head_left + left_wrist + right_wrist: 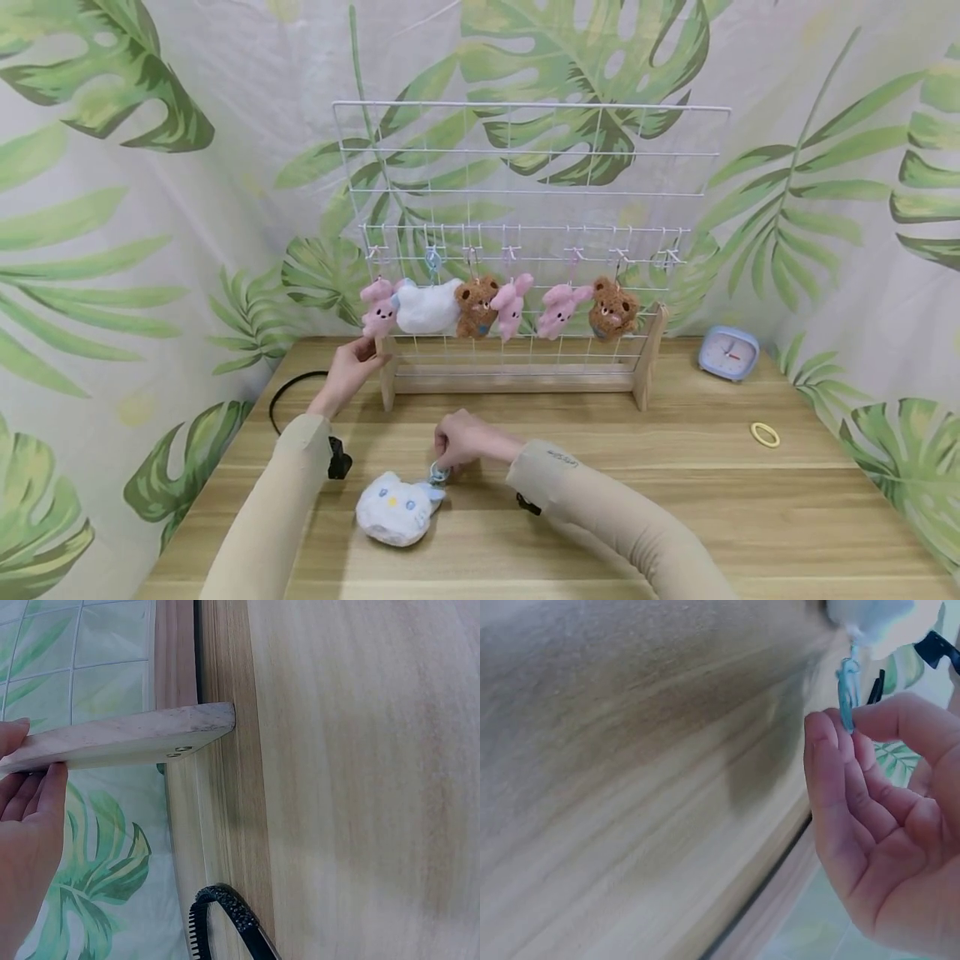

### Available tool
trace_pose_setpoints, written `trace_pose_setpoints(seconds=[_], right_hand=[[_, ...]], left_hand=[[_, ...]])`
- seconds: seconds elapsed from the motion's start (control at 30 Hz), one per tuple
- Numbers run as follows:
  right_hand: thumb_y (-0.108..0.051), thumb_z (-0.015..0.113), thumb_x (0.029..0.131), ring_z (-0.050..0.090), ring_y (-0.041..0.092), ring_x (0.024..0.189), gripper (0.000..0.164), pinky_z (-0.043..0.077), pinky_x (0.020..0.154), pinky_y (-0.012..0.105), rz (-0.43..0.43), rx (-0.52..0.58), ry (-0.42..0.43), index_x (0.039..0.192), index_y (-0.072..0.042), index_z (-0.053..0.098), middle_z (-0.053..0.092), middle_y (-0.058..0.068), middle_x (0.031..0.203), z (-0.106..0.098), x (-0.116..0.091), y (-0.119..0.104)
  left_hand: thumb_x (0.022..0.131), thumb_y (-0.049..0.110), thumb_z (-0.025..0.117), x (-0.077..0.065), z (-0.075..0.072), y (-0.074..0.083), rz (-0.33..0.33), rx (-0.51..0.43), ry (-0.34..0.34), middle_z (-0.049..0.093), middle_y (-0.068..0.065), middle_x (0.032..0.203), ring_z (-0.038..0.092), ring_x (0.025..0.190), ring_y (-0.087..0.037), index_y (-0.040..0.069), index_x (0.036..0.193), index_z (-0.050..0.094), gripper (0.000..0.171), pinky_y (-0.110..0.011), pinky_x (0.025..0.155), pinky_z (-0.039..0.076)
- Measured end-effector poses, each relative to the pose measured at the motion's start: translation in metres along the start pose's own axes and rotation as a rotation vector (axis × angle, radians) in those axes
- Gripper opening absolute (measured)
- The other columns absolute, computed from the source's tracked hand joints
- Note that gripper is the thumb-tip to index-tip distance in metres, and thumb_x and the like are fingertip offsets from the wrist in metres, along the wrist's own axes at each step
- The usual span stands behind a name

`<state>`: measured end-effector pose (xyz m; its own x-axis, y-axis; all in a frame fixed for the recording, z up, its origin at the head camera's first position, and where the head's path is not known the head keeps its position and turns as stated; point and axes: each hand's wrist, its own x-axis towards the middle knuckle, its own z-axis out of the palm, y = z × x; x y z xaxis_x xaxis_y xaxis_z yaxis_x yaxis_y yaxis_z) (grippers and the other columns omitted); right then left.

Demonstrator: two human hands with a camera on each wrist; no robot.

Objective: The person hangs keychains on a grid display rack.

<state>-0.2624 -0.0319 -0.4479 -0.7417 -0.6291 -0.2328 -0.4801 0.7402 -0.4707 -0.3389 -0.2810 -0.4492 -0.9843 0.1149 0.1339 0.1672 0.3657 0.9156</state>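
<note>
My left hand (348,377) grips the left wooden side post (135,735) of a white wire display rack (531,106), thumb on one face and fingers on the other. With thumb and fingertips, my right hand (900,832) pinches the light blue clasp (847,690) of a white plush cat keychain (397,510). The cat's face, with blue eyes and a yellow nose, points up in the head view. In the right wrist view only part of its white body shows. From the rack's hooks hang pink plush rabbits (558,310), brown plush bears (613,310) and a white plush (427,307).
A blue alarm clock (729,353) stands at the table's back right. Nearer lies a yellow ring (765,434). Behind my left wrist a black band (288,385) curves over the wooden table (675,517). Leaf-printed cloth (150,275) hangs around the table.
</note>
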Motion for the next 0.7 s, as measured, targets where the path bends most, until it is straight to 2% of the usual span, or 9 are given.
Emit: trace_pose_setpoints(seconds=[0.1, 0.17, 0.43, 0.7], right_hand=[[-0.007, 0.077, 0.081, 0.055, 0.000, 0.056, 0.010, 0.044, 0.054, 0.011, -0.059, 0.036, 0.039, 0.077, -0.013, 0.070, 0.068, -0.004, 0.069, -0.006, -0.002, 0.002], [-0.006, 0.076, 0.082, 0.054, -0.002, 0.060, 0.006, 0.046, 0.058, 0.011, -0.106, 0.044, 0.062, 0.081, -0.011, 0.073, 0.071, -0.002, 0.075, -0.009, -0.004, 0.003], [-0.003, 0.069, 0.085, 0.055, -0.005, 0.061, 0.012, 0.046, 0.058, 0.009, -0.257, 0.040, 0.126, 0.087, -0.010, 0.078, 0.075, 0.001, 0.078, -0.024, -0.017, -0.006], [-0.002, 0.067, 0.087, 0.067, 0.004, 0.072, 0.014, 0.049, 0.065, 0.009, -0.327, 0.031, 0.195, 0.092, -0.008, 0.078, 0.078, 0.004, 0.085, -0.045, -0.036, -0.018]], left_hand=[[0.100, 0.017, 0.059, 0.000, 0.000, 0.000, -0.005, 0.009, -0.002, 0.049, -0.024, 0.148, 0.047, 0.139, -0.037, 0.000, 0.150, 0.039, 0.057, -0.030, 0.106, 0.048], [0.100, 0.017, 0.059, 0.000, 0.000, 0.001, -0.004, 0.013, -0.002, 0.049, -0.024, 0.148, 0.047, 0.139, -0.037, 0.000, 0.150, 0.040, 0.056, -0.031, 0.106, 0.047], [0.100, 0.016, 0.059, 0.000, 0.001, -0.002, -0.002, 0.006, -0.003, 0.048, -0.025, 0.148, 0.046, 0.139, -0.038, -0.001, 0.150, 0.040, 0.056, -0.019, 0.100, 0.049], [0.099, 0.016, 0.059, 0.001, 0.001, -0.003, 0.003, -0.006, 0.000, 0.049, -0.025, 0.147, 0.048, 0.138, -0.038, 0.000, 0.149, 0.041, 0.056, -0.014, 0.094, 0.049]])
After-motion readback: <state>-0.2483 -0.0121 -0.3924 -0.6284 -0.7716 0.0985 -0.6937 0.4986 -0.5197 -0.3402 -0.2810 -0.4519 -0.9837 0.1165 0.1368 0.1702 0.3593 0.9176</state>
